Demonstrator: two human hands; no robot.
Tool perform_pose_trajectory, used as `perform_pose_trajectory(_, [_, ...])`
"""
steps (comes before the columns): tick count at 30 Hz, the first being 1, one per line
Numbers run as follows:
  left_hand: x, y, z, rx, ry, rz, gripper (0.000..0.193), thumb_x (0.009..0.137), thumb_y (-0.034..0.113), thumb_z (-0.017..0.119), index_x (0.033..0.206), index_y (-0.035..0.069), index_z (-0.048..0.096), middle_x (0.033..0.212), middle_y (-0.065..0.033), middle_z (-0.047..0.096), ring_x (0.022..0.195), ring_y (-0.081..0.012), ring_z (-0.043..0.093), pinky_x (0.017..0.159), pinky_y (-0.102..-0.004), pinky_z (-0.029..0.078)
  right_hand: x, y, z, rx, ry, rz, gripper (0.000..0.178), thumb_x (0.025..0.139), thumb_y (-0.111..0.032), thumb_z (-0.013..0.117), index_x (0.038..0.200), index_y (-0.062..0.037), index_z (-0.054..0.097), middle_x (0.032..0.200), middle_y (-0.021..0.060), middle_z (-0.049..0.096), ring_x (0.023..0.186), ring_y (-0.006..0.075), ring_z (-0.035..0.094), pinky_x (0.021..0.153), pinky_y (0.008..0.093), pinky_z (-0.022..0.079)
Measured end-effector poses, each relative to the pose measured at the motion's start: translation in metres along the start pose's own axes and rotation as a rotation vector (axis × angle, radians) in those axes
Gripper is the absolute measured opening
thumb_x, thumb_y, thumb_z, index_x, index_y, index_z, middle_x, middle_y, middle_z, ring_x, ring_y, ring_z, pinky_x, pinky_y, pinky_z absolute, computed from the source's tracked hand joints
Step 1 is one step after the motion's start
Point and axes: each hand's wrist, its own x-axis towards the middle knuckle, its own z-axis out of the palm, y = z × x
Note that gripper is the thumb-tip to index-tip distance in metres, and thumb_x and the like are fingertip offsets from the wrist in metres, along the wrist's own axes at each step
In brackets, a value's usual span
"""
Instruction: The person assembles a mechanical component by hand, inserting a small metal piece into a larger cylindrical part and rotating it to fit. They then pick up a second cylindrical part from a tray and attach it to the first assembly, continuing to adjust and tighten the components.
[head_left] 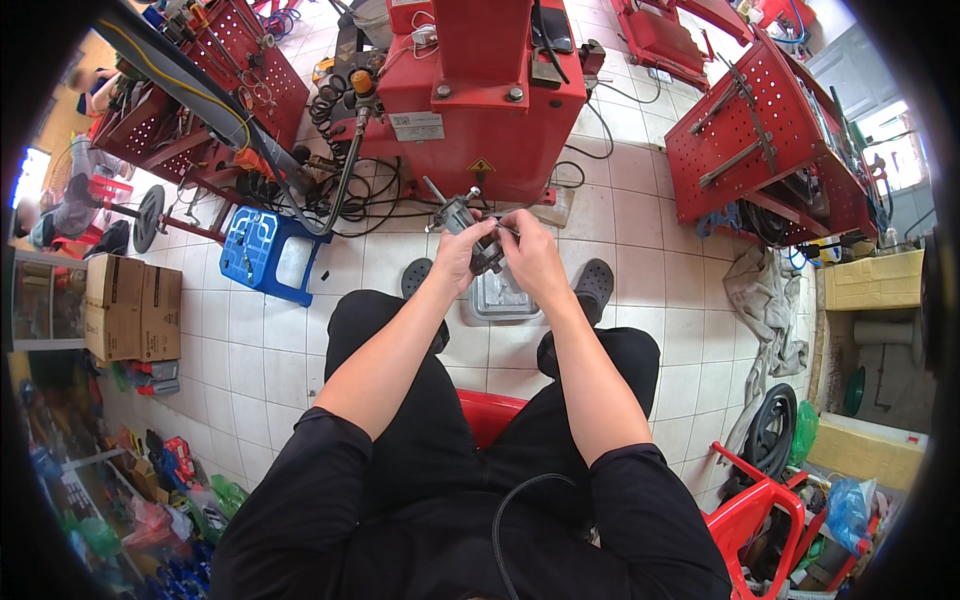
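Observation:
Between my knees, my left hand (pixel 462 252) grips a grey metal machine part (pixel 458 214) with a thin rod sticking out of its upper left side. Its darker lower end shows between my hands. The fingers of my right hand (pixel 532 258) are pinched together against the right side of this part; whatever they hold there is too small and hidden to name. Just beneath both hands, a clear plastic tub (pixel 503 300) sits on the floor between my shoes.
A red machine base (pixel 470 130) stands straight ahead, with black hoses and cables around it. To the left are a blue plastic stool (pixel 268 250) and cardboard boxes (pixel 133 308). On the right stand a red perforated tool cart (pixel 750 140) and a red chair (pixel 760 520).

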Motion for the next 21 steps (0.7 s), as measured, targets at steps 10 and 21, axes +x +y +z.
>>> perform_pose_trajectory(10, [0.0045,-0.0046,-0.0027,0.025,0.000,0.004,0.023,0.080,0.009,0.067,0.098,0.011,0.052,0.085,-0.0020,0.059,0.078,-0.0144,0.061,0.065,-0.0308,0.052,0.0007,-0.0017,-0.0015,-0.016,0.025,-0.065,0.010,0.083,-0.004,0.059,0.087,0.0020,0.053,0.080,0.0198,0.060,0.075,0.0368,0.059,0.066,0.0390,0.046])
perform_pose_trajectory(21, [0.0032,-0.0043,-0.0009,0.054,0.016,0.004,0.020,0.081,0.012,0.068,0.094,0.011,0.053,0.084,-0.0011,0.058,0.073,-0.0118,0.060,0.063,-0.0269,0.050,0.0002,-0.0042,0.0008,0.011,0.029,-0.014,0.013,0.084,-0.006,0.058,0.094,0.0009,0.053,0.082,0.0193,0.062,0.075,0.0349,0.061,0.066,0.0378,0.047])
